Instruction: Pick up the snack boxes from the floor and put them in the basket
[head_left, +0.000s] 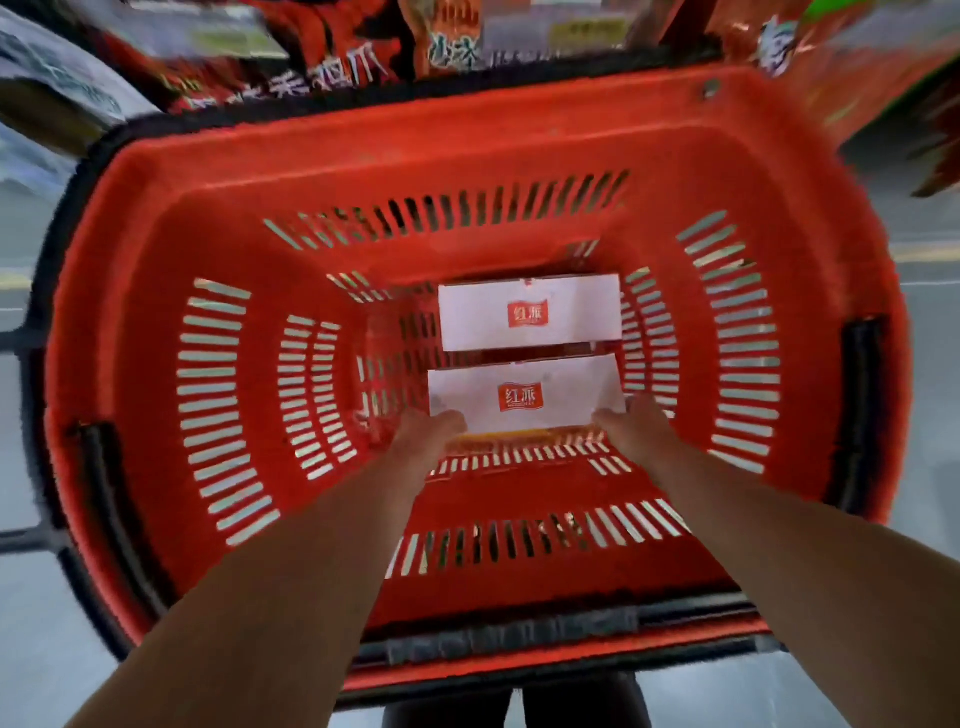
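Left hand (426, 434) and right hand (631, 428) are gripping the ends of a white cardboard snack box (524, 395), low inside the red slotted plastic basket (363, 135); a matching white box (530, 312) is lying at twelve o'clock. I'd be keeping it level, settling it flat before letting go.

The left forearm (291, 561) and right forearm (779, 545), both bare, stretch forward and down, drawing closer toward the hands. The left grip (428, 434) holds the near left corner of a white box (524, 395), the right grip (636, 428) its near right corner; single fingers are too blurred to make out
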